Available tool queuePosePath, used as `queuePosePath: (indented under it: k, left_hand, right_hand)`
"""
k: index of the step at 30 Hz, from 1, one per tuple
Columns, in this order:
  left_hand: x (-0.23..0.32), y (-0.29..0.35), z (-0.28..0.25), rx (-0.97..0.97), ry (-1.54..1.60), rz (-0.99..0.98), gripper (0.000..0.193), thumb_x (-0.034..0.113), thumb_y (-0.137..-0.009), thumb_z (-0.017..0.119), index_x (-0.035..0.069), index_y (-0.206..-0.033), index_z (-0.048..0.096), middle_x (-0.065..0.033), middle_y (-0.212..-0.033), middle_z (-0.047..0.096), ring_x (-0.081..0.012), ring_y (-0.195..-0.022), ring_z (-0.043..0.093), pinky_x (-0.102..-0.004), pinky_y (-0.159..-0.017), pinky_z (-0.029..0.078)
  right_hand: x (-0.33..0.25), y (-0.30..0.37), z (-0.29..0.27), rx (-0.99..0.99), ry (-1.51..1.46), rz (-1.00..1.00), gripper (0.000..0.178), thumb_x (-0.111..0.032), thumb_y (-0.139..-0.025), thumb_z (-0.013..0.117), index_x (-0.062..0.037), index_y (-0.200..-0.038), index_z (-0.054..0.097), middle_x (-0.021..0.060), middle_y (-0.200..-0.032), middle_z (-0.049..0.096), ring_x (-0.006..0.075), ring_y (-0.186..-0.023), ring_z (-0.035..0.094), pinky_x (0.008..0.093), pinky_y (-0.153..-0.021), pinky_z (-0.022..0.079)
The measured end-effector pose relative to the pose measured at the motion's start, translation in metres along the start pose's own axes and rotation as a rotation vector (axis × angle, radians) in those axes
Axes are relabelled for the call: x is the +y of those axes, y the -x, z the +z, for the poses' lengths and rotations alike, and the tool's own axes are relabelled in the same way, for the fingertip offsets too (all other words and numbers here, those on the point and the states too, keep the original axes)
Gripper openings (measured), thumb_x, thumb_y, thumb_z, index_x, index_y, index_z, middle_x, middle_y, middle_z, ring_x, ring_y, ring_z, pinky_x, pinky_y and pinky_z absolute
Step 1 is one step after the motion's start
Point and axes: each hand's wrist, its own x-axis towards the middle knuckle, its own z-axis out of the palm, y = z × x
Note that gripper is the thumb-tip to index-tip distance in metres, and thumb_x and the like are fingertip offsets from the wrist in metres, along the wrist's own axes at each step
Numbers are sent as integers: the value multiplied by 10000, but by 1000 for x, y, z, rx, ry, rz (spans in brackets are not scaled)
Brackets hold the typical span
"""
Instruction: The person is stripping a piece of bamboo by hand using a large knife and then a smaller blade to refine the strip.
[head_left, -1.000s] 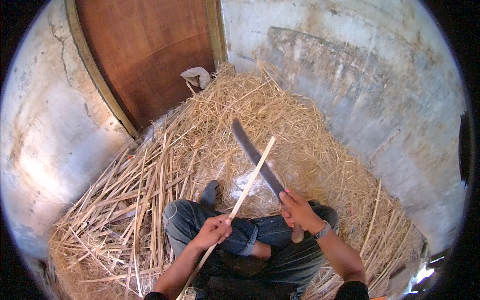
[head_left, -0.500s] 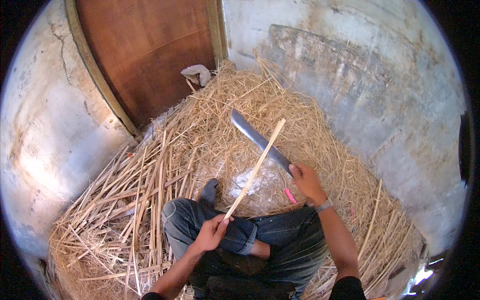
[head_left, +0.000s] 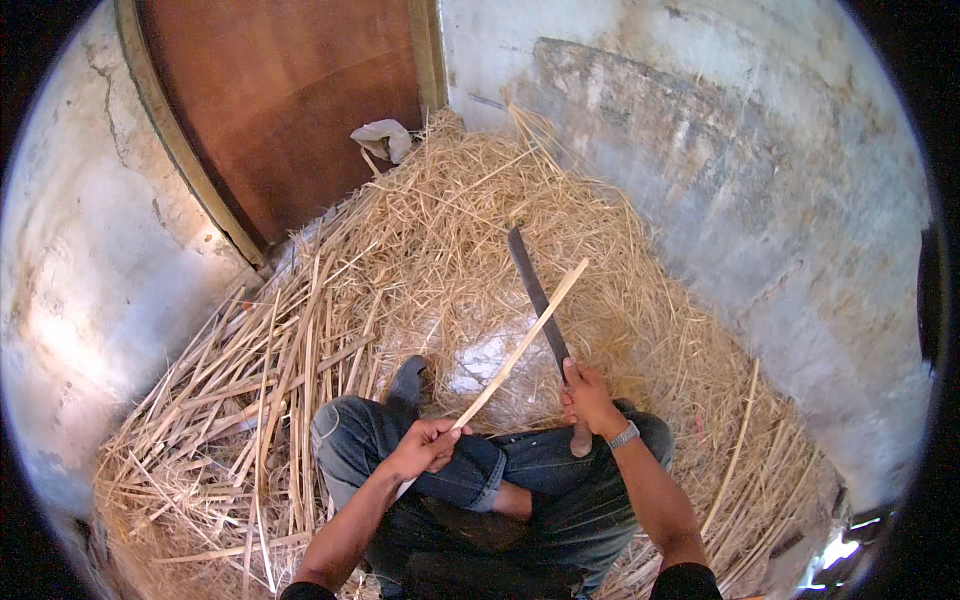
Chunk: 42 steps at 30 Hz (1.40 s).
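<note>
My left hand (head_left: 424,450) is closed around a pale bamboo-like strip (head_left: 512,358), which slants up and to the right over my lap. A short bit of its lower end shows below the hand. My right hand (head_left: 590,396) grips a machete (head_left: 532,280) low on the blade, close to the handle; the wooden handle end (head_left: 581,441) sticks out under the fingers. The dark blade points away from me and leans slightly left. In the picture the strip crosses over the blade's middle; whether the two touch, I cannot tell.
Thin shavings (head_left: 470,200) are heaped in front of my crossed legs (head_left: 500,465). Long split strips (head_left: 290,370) lie piled on the left, more (head_left: 765,490) on the right. A pale bag (head_left: 385,140) rests by the brown door (head_left: 280,100). A stained wall (head_left: 700,150) rises at right.
My right hand has come left and nearer, shifting its grip along the machete, and the blade stands steeper. The strip's far end has dropped a little to the right. A pink object no longer shows.
</note>
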Motion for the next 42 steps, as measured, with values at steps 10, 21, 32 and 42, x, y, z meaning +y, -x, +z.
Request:
queuePosePath:
  k: [10, 21, 32, 42]
  left_hand:
    - [-1, -1, -9, -19, 197, -70, 268, 210, -1038, 500, 12, -1189, 600, 49, -559, 337, -58, -441, 280, -247, -420, 232]
    - [6, 12, 1, 70, 91, 4, 303, 246, -1061, 446, 2, -1160, 596, 42, -550, 341, -58, -446, 308, -238, -430, 269]
    - [16, 16, 4, 9, 188, -24, 337, 293, -1060, 443, 0, -987, 593, 32, -534, 358, -61, -426, 309, -242, -399, 256]
    - [23, 16, 9, 60, 63, 25, 358, 311, -1066, 423, 18, -917, 564, 27, -540, 376, -68, -431, 314, -247, -409, 273]
  right_hand:
    - [-12, -10, -18, -552, -540, 265, 470, -592, -957, 510, -136, -842, 520, -20, -595, 437, 83, -393, 372, 266, -364, 319]
    - [-61, -30, -23, 448, 820, -657, 497, -422, -1023, 439, 29, -893, 602, 284, -756, 593, 472, -734, 585, 512, -667, 444]
    - [-49, 38, 30, -100, 131, -159, 400, -451, -1011, 498, -90, -839, 510, -12, -563, 425, 86, -386, 392, 277, -346, 333]
    - [-50, 1, 4, 289, 755, -723, 481, -476, -1000, 482, -29, -872, 604, 194, -653, 573, 372, -490, 522, 481, -521, 444]
